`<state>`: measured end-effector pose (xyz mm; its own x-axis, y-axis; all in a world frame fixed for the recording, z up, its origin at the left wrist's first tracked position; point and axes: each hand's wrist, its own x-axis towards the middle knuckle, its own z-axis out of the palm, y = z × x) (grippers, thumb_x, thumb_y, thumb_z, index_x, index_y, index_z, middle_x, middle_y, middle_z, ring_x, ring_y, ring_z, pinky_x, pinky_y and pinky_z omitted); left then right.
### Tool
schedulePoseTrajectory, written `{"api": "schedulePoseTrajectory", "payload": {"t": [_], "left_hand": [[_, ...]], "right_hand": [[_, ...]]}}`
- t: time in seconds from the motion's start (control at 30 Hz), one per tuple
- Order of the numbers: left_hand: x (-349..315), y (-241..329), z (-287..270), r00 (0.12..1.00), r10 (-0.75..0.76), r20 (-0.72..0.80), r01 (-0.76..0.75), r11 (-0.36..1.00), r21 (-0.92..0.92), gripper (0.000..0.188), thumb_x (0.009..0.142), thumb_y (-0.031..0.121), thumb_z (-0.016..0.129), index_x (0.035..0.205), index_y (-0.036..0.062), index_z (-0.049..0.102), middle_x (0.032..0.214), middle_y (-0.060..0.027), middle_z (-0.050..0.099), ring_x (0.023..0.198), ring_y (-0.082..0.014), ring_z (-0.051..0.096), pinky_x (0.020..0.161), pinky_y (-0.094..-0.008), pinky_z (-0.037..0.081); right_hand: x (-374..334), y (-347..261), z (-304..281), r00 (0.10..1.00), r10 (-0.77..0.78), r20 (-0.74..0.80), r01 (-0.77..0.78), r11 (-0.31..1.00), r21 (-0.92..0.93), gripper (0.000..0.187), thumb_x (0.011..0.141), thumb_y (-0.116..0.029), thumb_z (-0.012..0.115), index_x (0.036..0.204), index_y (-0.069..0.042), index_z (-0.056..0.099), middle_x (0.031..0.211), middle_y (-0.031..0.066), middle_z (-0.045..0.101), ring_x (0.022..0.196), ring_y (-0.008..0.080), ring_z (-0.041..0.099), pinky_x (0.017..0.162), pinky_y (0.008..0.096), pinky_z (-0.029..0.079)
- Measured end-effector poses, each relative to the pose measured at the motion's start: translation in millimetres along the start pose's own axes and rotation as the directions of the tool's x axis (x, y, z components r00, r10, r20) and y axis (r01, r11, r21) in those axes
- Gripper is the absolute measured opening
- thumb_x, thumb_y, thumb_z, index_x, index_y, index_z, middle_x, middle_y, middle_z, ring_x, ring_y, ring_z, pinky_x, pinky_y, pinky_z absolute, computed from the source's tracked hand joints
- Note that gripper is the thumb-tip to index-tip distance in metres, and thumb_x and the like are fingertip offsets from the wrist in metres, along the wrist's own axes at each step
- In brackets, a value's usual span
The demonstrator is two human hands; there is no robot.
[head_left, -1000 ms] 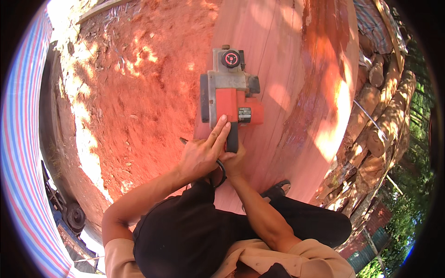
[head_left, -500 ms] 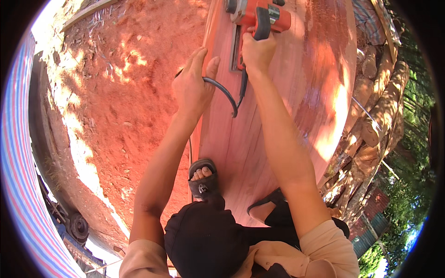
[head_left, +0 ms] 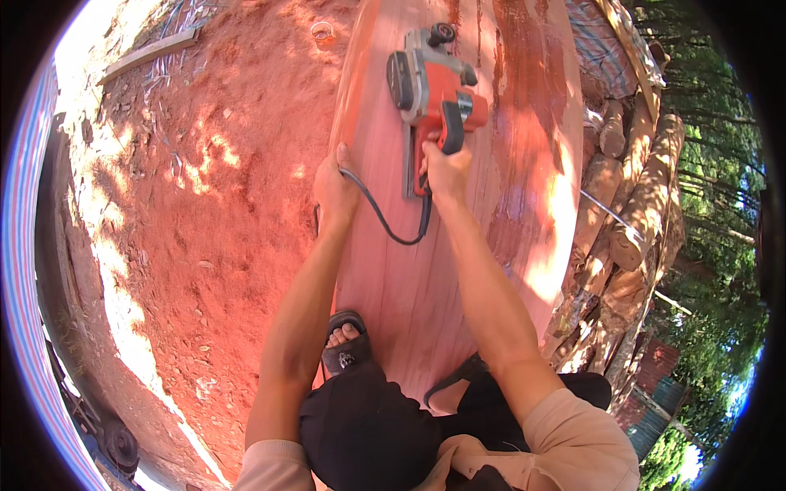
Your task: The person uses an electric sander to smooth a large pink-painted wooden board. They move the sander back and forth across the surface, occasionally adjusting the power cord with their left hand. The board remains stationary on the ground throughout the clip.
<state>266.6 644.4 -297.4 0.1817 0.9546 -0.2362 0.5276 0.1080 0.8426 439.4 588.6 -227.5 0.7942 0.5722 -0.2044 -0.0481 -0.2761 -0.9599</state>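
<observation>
My right hand (head_left: 448, 173) is wrapped round the rear handle of a red and grey electric hand planer (head_left: 442, 92). The planer lies flat on a broad reddish wooden slab (head_left: 385, 278), its long base along the grain. From its back end a black power cord (head_left: 381, 225) loops across to my left hand (head_left: 336, 192), which is closed on it at the slab's left edge. The fingers of that hand are partly hidden. Both my sandalled feet are on the slab, the left sandal (head_left: 346, 352) near its left edge.
Red, dusty ground (head_left: 205, 270) stretches along the left. Cut logs (head_left: 647, 188) are piled to the right, with a thin metal rod (head_left: 610, 209) across them. A wooden batten (head_left: 151, 55) lies at the far left, beyond which hangs a striped sheet (head_left: 20, 245).
The planer has come back toward me along the slab with my right hand on it. My left hand has lowered to the slab's left edge, and the cord's loop hangs wider.
</observation>
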Motion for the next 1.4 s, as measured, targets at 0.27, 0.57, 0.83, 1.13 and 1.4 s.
{"api": "schedulePoseTrajectory", "payload": {"t": [0.27,0.57,0.83,1.13,1.4], "left_hand": [[-30.7,-11.4,-6.4,0.96,0.28,-0.009,-0.274,0.945,0.18,0.047,0.112,0.036,0.051,0.14,-0.0009,0.06,0.122,-0.0229,0.071,0.11,-0.0415,0.066,0.094,-0.0492,0.054],[-33.9,-7.9,-12.3,0.982,0.189,0.009,-0.185,0.952,0.242,0.043,0.111,0.033,0.052,0.135,-0.0005,0.064,0.118,-0.0204,0.073,0.11,-0.0382,0.068,0.093,-0.0491,0.054],[-33.1,-5.1,-9.4,0.981,0.194,-0.012,-0.176,0.911,0.372,0.038,0.112,0.032,0.051,0.128,0.0017,0.068,0.108,-0.0182,0.074,0.1,-0.0381,0.071,0.082,-0.0466,0.057],[-33.6,-8.7,-8.5,0.985,0.169,-0.04,-0.137,0.896,0.422,0.049,0.111,0.041,0.05,0.129,-0.0005,0.067,0.102,-0.0199,0.075,0.09,-0.0387,0.074,0.075,-0.049,0.059],[-33.5,-10.3,-8.2,0.967,0.255,-0.016,-0.217,0.85,0.48,0.049,0.109,0.041,0.053,0.13,-0.0011,0.066,0.106,-0.022,0.075,0.092,-0.039,0.074,0.076,-0.0483,0.06]], "right_hand": [[-130.1,19.1,-33.5,0.986,0.154,-0.057,-0.161,0.973,-0.167,0.009,0.092,-0.005,0.072,0.1,0.0,0.07,0.081,0.0046,0.07,0.071,0.015,0.069,0.065,0.0335,0.054],[56.6,-18.0,36.5,0.988,-0.141,-0.065,0.13,0.979,-0.158,0.009,0.086,-0.002,0.071,0.094,0.0,0.071,0.084,0.0112,0.075,0.08,0.025,0.073,0.076,0.0385,0.056],[288.0,-54.1,103.5,0.882,-0.426,-0.203,0.29,0.829,-0.478,0.029,0.089,-0.023,0.067,0.1,0.003,0.076,0.09,0.0254,0.077,0.089,0.0376,0.077,0.078,0.0466,0.06],[151.4,-8.4,22.6,0.964,-0.262,-0.047,0.245,0.943,-0.224,0.012,0.086,-0.005,0.074,0.097,-0.003,0.07,0.067,0.006,0.065,0.048,0.0172,0.063,0.044,0.0349,0.049],[-107.7,28.4,-83.3,0.99,-0.069,-0.126,0.042,0.978,-0.207,0.005,0.094,-0.004,0.072,0.097,-0.002,0.07,0.072,0.001,0.064,0.053,0.0098,0.06,0.048,0.0295,0.047]]}}
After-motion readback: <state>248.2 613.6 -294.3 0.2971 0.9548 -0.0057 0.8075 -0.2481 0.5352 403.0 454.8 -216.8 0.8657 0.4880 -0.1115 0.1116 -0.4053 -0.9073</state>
